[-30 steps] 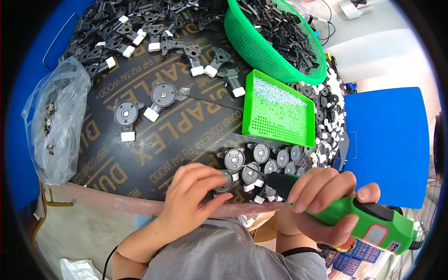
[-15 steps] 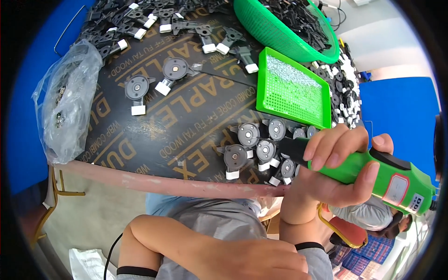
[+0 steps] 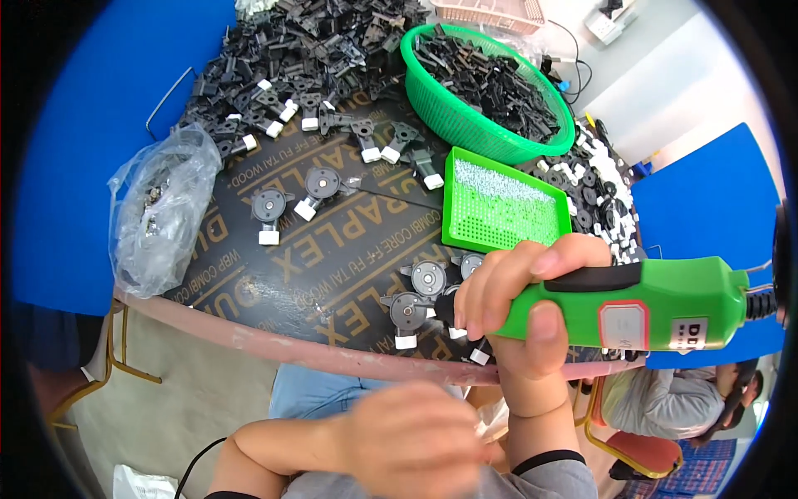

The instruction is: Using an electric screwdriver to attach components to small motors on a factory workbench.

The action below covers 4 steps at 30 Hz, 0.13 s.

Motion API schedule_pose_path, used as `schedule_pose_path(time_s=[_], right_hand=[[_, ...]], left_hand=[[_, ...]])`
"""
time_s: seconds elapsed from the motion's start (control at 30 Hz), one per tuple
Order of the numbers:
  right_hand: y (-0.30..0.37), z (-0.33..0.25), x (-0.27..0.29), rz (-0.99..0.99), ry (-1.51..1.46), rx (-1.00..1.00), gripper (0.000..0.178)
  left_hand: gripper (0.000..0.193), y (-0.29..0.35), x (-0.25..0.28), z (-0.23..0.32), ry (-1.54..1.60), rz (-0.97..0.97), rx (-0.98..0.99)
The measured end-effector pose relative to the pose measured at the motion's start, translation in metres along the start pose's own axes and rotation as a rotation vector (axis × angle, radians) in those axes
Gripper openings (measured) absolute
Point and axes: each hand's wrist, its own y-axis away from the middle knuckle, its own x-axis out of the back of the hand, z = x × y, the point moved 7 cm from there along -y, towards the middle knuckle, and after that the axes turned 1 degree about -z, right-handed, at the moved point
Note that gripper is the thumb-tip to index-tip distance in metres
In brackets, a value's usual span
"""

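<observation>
A green electric screwdriver (image 3: pixel 665 291) with a black switch lever is in my right hand (image 3: pixel 528 291), whose fingers wrap around its front part. Its dark nose points left, beside a round black disc part (image 3: pixel 407 310) with a white end, near the table's front edge. More such assemblies, including another disc part (image 3: pixel 429 279), cluster there, partly covered by the hand and tool. My left hand (image 3: pixel 416 441) hangs in front of my body, below the table edge; motion smears its fingers. Two similar parts, one disc part (image 3: pixel 322 183) and one disc part (image 3: pixel 269 205), lie farther left.
A green perforated tray (image 3: pixel 450 204) holds many small silvery pieces. Behind it stands a green basket (image 3: pixel 449 116) of black parts. Loose black parts (image 3: pixel 324 50) are heaped at the back. A clear plastic bag (image 3: pixel 162 216) lies at the left edge. Another person (image 3: pixel 665 403) sits at right.
The view has shifted, showing more of the table's far side. The screwdriver has moved left toward the leftmost disc of the cluster and lies more level. My left hand has moved up and left.
</observation>
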Motion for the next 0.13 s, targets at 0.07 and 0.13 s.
schedule_pose_path(time_s=[0.07,0.13], right_hand=[[0.005,0.002,0.001,0.008,-0.001,-0.024,0.041],[0.014,0.007,0.003,0.063,0.083,-0.082,0.046]], left_hand=[[0.031,0.019,0.017,-0.026,-0.31,0.067,0.191],[0.049,0.03,0.036,-0.057,-0.368,0.149,0.57]])
